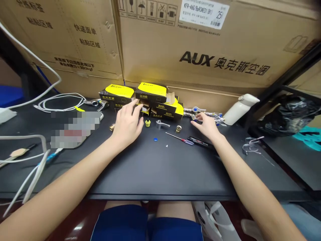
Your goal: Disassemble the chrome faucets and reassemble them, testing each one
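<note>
My left hand [127, 122] is open over the table, fingers stretched toward the stacked black-and-yellow boxes [167, 108]. A brass fitting [112, 127] shows partly beside its wrist. My right hand [207, 126] reaches into a row of chrome valves [215, 117] with blue-marked handles. Its thumb and forefinger close around the end of one chrome valve [194, 117]. Between the hands lie a yellow-green cartridge [147, 123], a chrome lever handle [162, 124], a brass ring nut [178, 129], a blue cap [155, 139] and a tiny white piece [167, 146].
A screwdriver [180, 138] and a black pen-like tool [200, 142] lie in front of my right hand. A white bottle [240, 108] leans at the back right, near earphones [250, 145]. White cables [60, 102] and a wrench [96, 103] lie left. Large cartons [155, 43] stand behind.
</note>
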A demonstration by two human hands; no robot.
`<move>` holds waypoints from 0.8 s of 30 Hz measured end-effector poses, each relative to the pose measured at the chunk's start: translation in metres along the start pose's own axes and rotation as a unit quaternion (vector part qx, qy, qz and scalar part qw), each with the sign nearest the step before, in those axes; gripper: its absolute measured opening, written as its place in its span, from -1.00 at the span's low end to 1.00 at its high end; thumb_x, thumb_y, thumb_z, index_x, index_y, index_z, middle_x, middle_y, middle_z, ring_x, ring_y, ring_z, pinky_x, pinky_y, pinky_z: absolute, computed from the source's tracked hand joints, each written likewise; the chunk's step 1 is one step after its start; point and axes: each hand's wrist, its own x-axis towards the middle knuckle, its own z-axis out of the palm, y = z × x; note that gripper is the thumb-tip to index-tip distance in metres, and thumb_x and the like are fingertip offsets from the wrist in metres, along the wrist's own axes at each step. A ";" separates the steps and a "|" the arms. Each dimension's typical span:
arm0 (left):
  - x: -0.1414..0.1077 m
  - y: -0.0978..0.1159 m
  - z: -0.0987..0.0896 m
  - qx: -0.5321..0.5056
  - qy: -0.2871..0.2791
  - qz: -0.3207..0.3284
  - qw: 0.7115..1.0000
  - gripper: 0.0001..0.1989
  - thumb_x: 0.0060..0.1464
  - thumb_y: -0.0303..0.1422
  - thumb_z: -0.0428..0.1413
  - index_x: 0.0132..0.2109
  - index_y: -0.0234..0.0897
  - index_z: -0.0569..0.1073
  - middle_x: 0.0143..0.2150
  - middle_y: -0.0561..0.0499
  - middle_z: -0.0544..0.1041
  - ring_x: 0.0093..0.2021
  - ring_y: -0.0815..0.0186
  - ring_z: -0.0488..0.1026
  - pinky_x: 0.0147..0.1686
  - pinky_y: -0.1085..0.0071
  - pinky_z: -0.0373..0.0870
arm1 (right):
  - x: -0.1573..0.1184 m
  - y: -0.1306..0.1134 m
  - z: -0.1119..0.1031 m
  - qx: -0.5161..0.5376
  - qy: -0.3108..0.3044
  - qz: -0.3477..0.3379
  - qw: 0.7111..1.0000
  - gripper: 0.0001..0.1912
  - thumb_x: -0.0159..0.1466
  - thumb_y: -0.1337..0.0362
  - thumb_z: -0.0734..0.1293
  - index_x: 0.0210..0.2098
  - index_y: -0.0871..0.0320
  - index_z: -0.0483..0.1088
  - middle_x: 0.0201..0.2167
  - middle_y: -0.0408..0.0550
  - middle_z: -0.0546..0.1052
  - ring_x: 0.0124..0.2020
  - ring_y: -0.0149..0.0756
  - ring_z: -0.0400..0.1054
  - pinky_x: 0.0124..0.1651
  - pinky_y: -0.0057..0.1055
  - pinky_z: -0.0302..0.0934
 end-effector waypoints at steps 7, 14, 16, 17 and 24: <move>-0.001 0.000 0.003 -0.007 -0.010 0.013 1.000 -0.54 0.21 -0.34 -0.04 0.21 -0.42 0.27 0.28 -0.30 0.26 0.23 -0.05 0.21 0.14 0.06 0.19 | 0.006 0.005 0.008 -0.025 -0.022 -0.022 0.999 -0.75 0.16 0.22 0.36 -0.19 0.19 0.42 -0.31 0.10 0.58 -0.18 0.04 0.44 0.04 0.02 0.14; -0.002 0.002 0.003 -0.025 -0.019 0.013 0.999 -0.54 0.20 -0.33 -0.02 0.22 -0.38 0.26 0.24 -0.30 0.29 0.22 -0.03 0.21 0.15 0.07 0.18 | 0.006 0.008 -0.010 0.044 0.020 -0.077 0.996 -0.74 0.16 0.18 0.32 -0.21 0.18 0.48 -0.35 0.02 0.56 -0.29 -0.14 0.43 -0.14 -0.23 0.27; -0.002 0.002 0.003 -0.028 -0.021 0.016 0.999 -0.54 0.20 -0.33 -0.02 0.21 -0.39 0.27 0.23 -0.29 0.30 0.22 -0.02 0.22 0.15 0.09 0.19 | 0.006 0.009 -0.015 0.060 0.047 -0.085 0.993 -0.75 0.14 0.16 0.33 -0.27 0.18 0.48 -0.39 0.01 0.54 -0.33 -0.16 0.40 -0.18 -0.24 0.27; -0.002 0.002 0.003 -0.029 -0.021 0.018 0.999 -0.54 0.20 -0.33 -0.02 0.21 -0.39 0.27 0.22 -0.29 0.31 0.22 -0.01 0.22 0.15 0.10 0.19 | 0.006 0.010 -0.017 0.068 0.061 -0.090 0.992 -0.77 0.13 0.15 0.33 -0.30 0.18 0.48 -0.41 0.00 0.53 -0.34 -0.17 0.39 -0.19 -0.24 0.26; -0.002 0.001 0.003 -0.033 -0.015 0.023 0.999 -0.55 0.21 -0.33 -0.01 0.20 -0.41 0.28 0.21 -0.27 0.34 0.21 0.00 0.24 0.15 0.10 0.20 | 0.002 0.004 -0.037 0.120 0.173 -0.100 0.972 -0.84 0.16 0.19 0.31 -0.36 0.14 0.46 -0.47 -0.08 0.44 -0.40 -0.26 0.32 -0.26 -0.30 0.25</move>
